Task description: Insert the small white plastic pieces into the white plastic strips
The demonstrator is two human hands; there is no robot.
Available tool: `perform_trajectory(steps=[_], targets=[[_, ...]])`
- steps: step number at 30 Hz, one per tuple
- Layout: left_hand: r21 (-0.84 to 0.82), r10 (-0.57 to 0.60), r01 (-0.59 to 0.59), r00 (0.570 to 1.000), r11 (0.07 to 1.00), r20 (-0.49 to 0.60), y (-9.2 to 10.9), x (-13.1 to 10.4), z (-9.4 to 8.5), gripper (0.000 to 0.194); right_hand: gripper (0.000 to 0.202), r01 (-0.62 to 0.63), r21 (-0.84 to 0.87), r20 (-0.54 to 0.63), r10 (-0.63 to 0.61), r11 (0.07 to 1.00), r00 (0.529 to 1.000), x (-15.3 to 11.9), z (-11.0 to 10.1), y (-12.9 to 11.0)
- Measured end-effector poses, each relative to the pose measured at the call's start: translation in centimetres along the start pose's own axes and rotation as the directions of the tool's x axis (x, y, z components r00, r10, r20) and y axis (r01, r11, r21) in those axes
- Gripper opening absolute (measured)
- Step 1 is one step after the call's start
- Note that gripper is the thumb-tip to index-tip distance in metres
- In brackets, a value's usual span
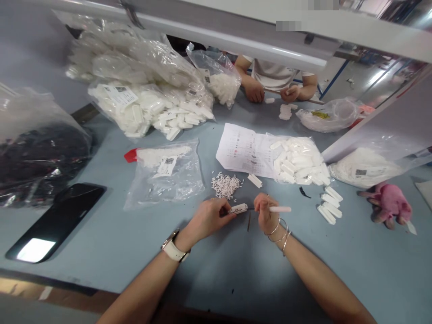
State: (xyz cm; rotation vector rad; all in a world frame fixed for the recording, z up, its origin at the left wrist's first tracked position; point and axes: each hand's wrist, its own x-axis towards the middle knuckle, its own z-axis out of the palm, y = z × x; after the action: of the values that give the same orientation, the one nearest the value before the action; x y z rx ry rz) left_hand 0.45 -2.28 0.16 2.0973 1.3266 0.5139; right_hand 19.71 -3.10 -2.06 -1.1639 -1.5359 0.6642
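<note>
Between the fingers of my left hand (211, 217) is a small white plastic block (239, 209) with a row of dark holes along its side. My right hand (266, 213) is closed around a thin tool with a pale pink handle (281, 209); its dark, slender shaft points left at the block's right end. Whether the tip touches the block, I cannot tell. Just beyond my left hand lies a pile of tiny white pieces (225, 185). Another white block (254, 181) rests behind my hands. A thin brown stick (249, 222) lies below the block.
Several white blocks (330, 204) and a pink plush toy (391, 204) are at right. A filled bag (297, 159) overlaps a printed sheet (232, 148). At left are a flat bag (165, 180), a phone (57, 220) and large bags (141, 99). Another person's hands (254, 91) work opposite.
</note>
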Motion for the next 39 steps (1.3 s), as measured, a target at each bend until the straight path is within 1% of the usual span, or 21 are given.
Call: perform_trajectory(steps=[4,9,12,17,23,26,31,33,35,37,39], targets=[[-0.011,-0.011,0.011,1.0,1.0,0.009,0.1,0.0,0.0,0.022,0.052,0.042,-0.029,0.016,-0.041,0.999,0.999,0.4,0.1,-0.7],[-0.022,-0.027,0.028,0.999,0.999,0.029,0.2,0.0,-0.1,0.019,0.052,0.096,-0.134,0.096,-0.083,0.986,0.992,1.0,0.1,-2.0],[-0.008,-0.036,0.036,0.999,0.999,0.034,0.4,0.0,-0.2,0.019,0.051,0.127,-0.196,0.125,-0.104,0.972,0.987,1.2,0.1,-2.3],[-0.009,-0.043,0.044,0.999,0.999,0.032,0.3,0.0,-0.1,0.017,0.05,0.155,-0.233,0.15,-0.122,0.96,0.981,1.4,0.3,-2.2],[-0.006,-0.045,0.046,0.998,0.999,0.031,0.1,0.0,0.0,0.017,0.048,0.157,-0.279,0.123,-0.127,0.947,0.984,1.4,0.5,-2.3],[-0.018,-0.031,0.031,0.999,0.999,0.025,0.0,0.0,0.1,0.018,0.045,0.152,-0.296,0.124,-0.12,0.943,0.985,1.1,0.6,-2.1],[-0.017,-0.034,0.034,0.999,0.999,0.02,0.1,0.0,0.1,0.018,0.04,0.165,-0.298,0.163,-0.121,0.94,0.979,0.2,0.5,-1.3],[-0.012,-0.031,0.031,0.999,0.999,0.018,0.2,0.0,0.0,0.018,0.04,0.17,-0.271,0.133,-0.139,0.947,0.981,-0.1,0.5,-1.1],[-0.018,-0.032,0.032,0.999,0.999,0.014,0.3,0.0,0.0,0.019,0.041,0.149,-0.226,0.073,-0.136,0.963,0.988,-0.2,0.4,-1.0],[-0.026,-0.044,0.044,0.999,0.999,0.014,0.3,0.0,0.0,0.02,0.041,0.075,-0.176,0.012,-0.074,0.982,0.997,-0.3,0.3,-1.0],[-0.026,-0.047,0.047,0.999,0.999,0.014,0.3,0.0,0.0,0.02,0.041,-0.033,-0.113,-0.037,0.029,0.993,0.999,-0.2,0.4,-0.9]])
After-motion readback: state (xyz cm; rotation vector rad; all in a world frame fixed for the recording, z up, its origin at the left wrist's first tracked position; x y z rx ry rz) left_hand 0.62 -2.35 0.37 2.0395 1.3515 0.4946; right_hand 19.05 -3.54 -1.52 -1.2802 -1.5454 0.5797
